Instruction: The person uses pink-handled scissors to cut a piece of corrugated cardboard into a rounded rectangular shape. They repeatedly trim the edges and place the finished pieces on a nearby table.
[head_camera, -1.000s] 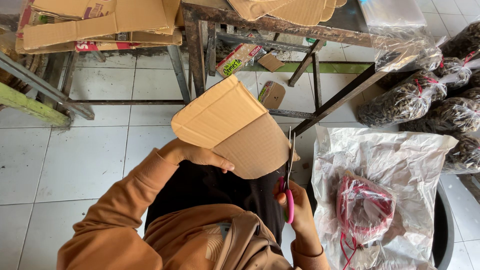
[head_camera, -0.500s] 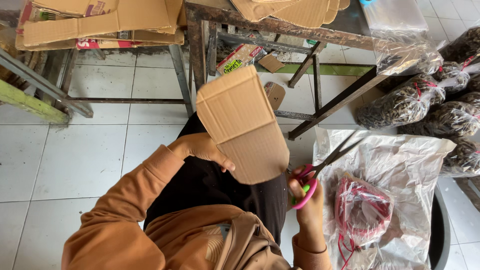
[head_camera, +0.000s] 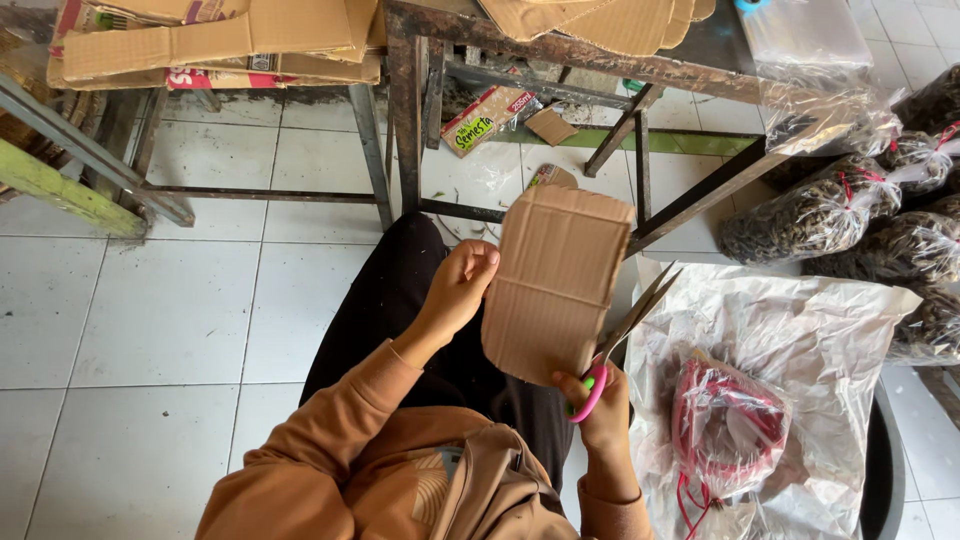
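Cardboard piece, a corrugated brown panel with rounded lower corners, is held upright above the person's lap, between both hands and in front of the metal-framed bench. Left hand has its grip closed on the panel's left edge, thumb and fingers pinching the board near mid-height. Right hand has its grip closed through the pink and green handles of the scissors, whose blades stand open in a narrow V at the panel's lower right edge, touching or just beside it; whether the blades have entered the board cannot be told. As a judgement, the cutting is at an early or middle stage: the lower outline already looks trimmed to a curve, while the top edge and upper corners stay square and the right side shows no finished cut. Around the work lie a crumpled plastic sheet on the floor to the right, bearing a bag with red cord, clear bags of dark contents further right, and stacked cardboard on the rack at upper left.
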